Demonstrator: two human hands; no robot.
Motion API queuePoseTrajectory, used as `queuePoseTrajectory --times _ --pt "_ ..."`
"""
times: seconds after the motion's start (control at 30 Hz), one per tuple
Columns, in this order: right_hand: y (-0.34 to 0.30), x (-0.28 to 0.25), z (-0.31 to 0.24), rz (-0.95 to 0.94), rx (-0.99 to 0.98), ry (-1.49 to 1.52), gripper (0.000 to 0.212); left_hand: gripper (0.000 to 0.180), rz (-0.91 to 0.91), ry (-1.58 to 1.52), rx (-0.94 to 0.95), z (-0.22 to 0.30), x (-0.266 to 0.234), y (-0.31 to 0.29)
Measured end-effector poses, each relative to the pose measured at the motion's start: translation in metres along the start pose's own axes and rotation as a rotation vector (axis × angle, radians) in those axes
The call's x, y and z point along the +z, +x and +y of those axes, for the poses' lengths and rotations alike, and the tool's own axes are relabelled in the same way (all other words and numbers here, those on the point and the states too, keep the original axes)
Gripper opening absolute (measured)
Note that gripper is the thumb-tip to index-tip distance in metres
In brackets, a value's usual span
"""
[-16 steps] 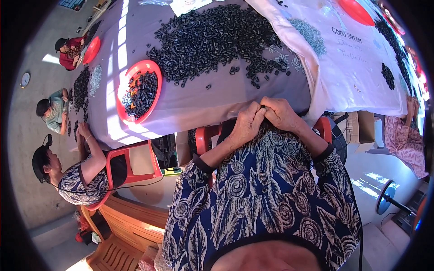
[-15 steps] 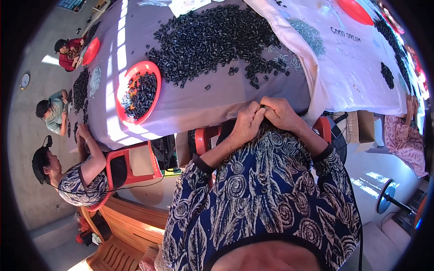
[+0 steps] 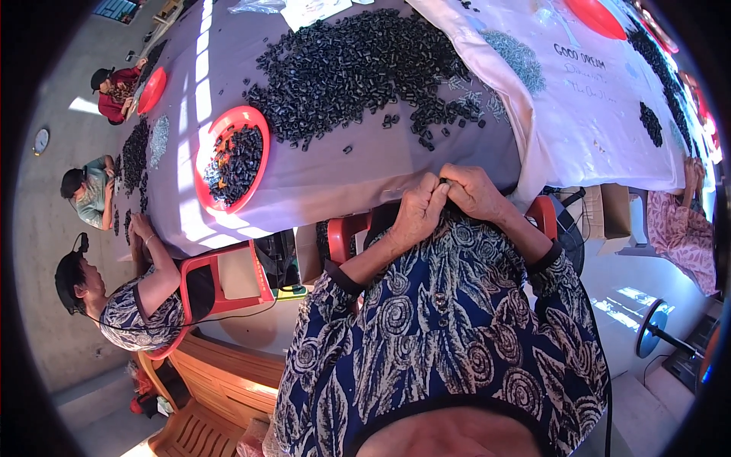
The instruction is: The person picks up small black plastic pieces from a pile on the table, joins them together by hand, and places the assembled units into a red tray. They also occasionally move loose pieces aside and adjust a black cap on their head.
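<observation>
At the table's near edge my two hands meet in front of my chest, fingers curled and thumbs together. Between the fingertips a small black piece [image 3: 443, 181] just shows, pinched from both sides; most of it is hidden. My left hand [image 3: 417, 204] is closed at it, and so is my right hand [image 3: 474, 192]. Beyond them a wide heap of small black cylindrical pieces [image 3: 343, 68] covers the cloth. Thin clear pieces [image 3: 493, 105] lie by its right end. To the left stands a red bowl [image 3: 264, 126], partly filled with black pieces and some orange bits.
A folded white cloth [image 3: 525, 114] borders the grey tablecloth [image 3: 320, 175]. Right of it lie a pile of clear pieces [image 3: 518, 61] and a red bowl [image 3: 598, 19]. Several people sit along the table, one on a red chair [image 3: 259, 278] at left. A wooden bench [image 3: 228, 365] stands behind.
My hands stay together in almost the same place. My left fingers have shifted slightly, and a little more of the black piece shows between the fingertips.
</observation>
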State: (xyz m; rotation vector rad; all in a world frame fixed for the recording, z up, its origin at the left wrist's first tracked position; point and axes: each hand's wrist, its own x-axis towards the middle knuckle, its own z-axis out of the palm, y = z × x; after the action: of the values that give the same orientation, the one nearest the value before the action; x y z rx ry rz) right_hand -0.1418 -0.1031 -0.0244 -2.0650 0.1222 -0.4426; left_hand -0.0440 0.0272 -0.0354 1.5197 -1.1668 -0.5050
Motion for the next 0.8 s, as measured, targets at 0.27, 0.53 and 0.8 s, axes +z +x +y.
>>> queuePoseTrajectory --times 0.27,0.53,0.8 --pt "0.009 -0.008 -0.015 0.123 0.044 -0.005 0.017 0.027 -0.074 -0.645 -0.404 -0.01 -0.004 0.011" --pt "0.004 -0.004 -0.019 0.109 0.008 -0.16 0.025 0.022 0.061 -0.79 -0.458 -0.004 -0.001 0.013" --pt "0.012 -0.006 -0.022 0.133 -0.043 -0.325 0.026 0.022 -0.021 -0.792 -0.563 -0.002 -0.014 0.023"
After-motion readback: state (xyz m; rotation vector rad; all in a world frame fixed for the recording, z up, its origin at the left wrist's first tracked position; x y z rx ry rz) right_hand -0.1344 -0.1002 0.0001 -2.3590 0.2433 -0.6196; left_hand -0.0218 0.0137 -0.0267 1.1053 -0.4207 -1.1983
